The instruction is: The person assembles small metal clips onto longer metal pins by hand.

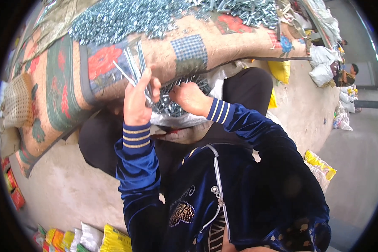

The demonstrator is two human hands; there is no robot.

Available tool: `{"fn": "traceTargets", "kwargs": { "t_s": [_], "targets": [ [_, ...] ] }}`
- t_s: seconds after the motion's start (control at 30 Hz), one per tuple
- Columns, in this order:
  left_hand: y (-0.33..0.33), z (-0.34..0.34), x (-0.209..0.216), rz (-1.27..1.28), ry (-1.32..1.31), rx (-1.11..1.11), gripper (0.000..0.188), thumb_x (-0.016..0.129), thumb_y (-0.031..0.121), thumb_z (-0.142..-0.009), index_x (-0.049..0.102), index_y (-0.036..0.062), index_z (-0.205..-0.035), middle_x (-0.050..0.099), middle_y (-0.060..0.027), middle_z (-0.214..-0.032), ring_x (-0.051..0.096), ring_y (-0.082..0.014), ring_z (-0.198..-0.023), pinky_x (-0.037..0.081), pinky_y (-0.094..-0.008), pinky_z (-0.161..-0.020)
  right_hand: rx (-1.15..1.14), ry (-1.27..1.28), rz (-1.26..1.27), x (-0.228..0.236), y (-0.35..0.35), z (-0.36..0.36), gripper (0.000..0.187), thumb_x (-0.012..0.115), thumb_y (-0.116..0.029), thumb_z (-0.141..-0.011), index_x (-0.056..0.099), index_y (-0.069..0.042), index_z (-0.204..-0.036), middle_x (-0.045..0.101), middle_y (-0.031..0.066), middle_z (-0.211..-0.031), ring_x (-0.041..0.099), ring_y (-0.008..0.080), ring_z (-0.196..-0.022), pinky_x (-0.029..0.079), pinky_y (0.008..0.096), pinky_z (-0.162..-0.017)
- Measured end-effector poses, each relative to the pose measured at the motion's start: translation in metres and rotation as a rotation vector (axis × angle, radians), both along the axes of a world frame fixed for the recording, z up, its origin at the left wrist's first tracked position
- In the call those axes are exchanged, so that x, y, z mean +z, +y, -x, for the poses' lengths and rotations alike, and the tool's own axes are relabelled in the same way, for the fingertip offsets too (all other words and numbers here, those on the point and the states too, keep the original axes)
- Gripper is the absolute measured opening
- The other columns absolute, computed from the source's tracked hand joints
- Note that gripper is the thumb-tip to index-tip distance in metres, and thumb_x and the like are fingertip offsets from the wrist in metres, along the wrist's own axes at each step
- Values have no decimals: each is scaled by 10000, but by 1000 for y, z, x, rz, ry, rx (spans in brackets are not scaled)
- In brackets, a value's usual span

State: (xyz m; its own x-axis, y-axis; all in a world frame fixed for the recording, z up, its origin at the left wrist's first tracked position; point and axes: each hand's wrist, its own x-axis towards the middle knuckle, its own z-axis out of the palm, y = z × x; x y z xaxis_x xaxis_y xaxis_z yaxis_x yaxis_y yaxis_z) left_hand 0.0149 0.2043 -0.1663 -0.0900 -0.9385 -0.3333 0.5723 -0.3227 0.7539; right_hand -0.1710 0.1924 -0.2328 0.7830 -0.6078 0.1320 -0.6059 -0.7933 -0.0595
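Note:
My left hand (137, 97) is closed around a loose bundle of thin silvery metal rods (132, 67), which fan out above the thumb. Just to its right, my right hand (190, 99) has its fingers curled in over a heap of similar metal rods (169, 107). Whatever those fingers pinch is too small to make out. The heap lies in a white sack (180, 121) between my bent legs. Part of the heap is hidden behind both hands.
A patterned quilt (151, 59) covers a raised surface ahead, bearing a big pile of small shiny metal pieces (117, 21) and short metal tubes (252, 11). A woven basket-like thing (19, 101) stands left. Yellow bags (280, 71) and white sacks (323, 65) lie right; another person (348, 74) is farther off.

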Motion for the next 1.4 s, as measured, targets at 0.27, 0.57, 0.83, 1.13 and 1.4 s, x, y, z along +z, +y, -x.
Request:
{"fn": "traceTargets", "kwargs": {
  "t_s": [0.27, 0.57, 0.83, 1.13, 1.4],
  "targets": [
    [2, 1, 5, -105, -24, 25, 324, 593, 273, -903, 554, 28, -1112, 675, -114, -850, 593, -108, -592, 367, -191, -431, -486, -575, 8, 120, -100, 64, 163, 635, -170, -815, 686, -70, -934, 653, 132, -857, 643, 230, -743, 492, 317, -651],
    [-2, 10, 4, -145, -86, -8, 285, 694, 241, -834, 611, 33, -1010, 655, -61, -726, 601, -96, -573, 358, -191, -430, -562, 171, 633, 101, -205, 99, 129, 644, -226, -760, 680, -136, -845, 648, 75, -874, 611, 286, -859, 474, 391, -730],
    [-2, 16, 4, -97, -46, -172, 227, 597, 225, -905, 587, 11, -980, 642, -56, -750, 578, -75, -580, 350, -181, -411, -369, -1180, -1072, 106, -116, 52, 257, 588, -177, -914, 595, -26, -1122, 664, 66, -942, 631, 106, -783, 517, 225, -694],
    [2, 15, 6, -59, -70, -233, 257, 642, 276, -871, 618, 34, -953, 652, -45, -744, 584, -84, -583, 343, -195, -435, -363, -1405, -1245, 106, -84, 36, 180, 593, -152, -909, 565, -21, -1029, 665, 102, -953, 659, 158, -851, 549, 251, -715],
    [8, 13, 15, -75, -136, -202, 223, 648, 254, -870, 588, 62, -967, 665, -61, -761, 580, -81, -565, 332, -188, -420, -405, -1383, -1008, 121, -65, 27, 194, 642, -161, -877, 556, -17, -972, 643, 73, -886, 644, 144, -784, 539, 260, -699]
  ]
}}
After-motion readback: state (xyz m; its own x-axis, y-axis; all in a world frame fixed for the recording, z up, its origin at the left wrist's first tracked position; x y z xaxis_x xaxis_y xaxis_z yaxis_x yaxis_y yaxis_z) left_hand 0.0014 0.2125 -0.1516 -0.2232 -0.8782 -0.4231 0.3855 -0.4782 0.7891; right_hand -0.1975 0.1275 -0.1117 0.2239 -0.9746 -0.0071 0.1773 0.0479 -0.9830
